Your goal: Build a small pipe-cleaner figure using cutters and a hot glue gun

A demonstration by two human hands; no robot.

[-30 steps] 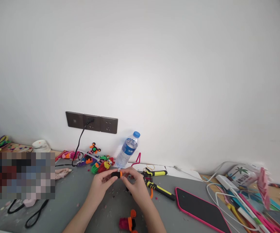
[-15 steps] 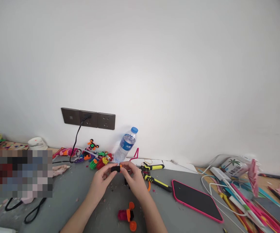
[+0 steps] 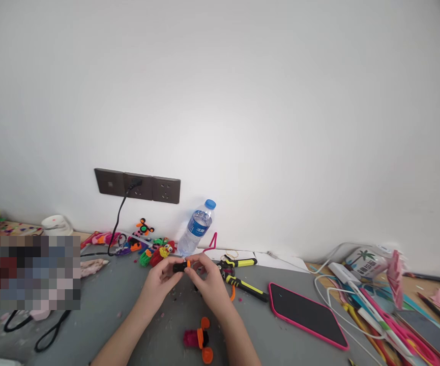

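I've got the left hand [image 3: 157, 280] pinched, thumb to fingers, on a small black piece [image 3: 180, 267], and the right hand [image 3: 209, 282] pinching its orange end [image 3: 188, 264]. From my screen it's over the gray table [image 3: 172, 311], in front of the water bottle [image 3: 197, 227], with pliers [image 3: 247, 288] to the right and a pink-and-orange toy [image 3: 192, 339] nearer the camera.

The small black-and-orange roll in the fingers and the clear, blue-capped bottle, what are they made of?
Small black-and-orange roll: maybe fuzzy pipe cleaner, as it looks dull and soft, but it's too small to be sure.
Clear, blue-capped bottle: probably shiny plastic, because it's see-through with bright glints.
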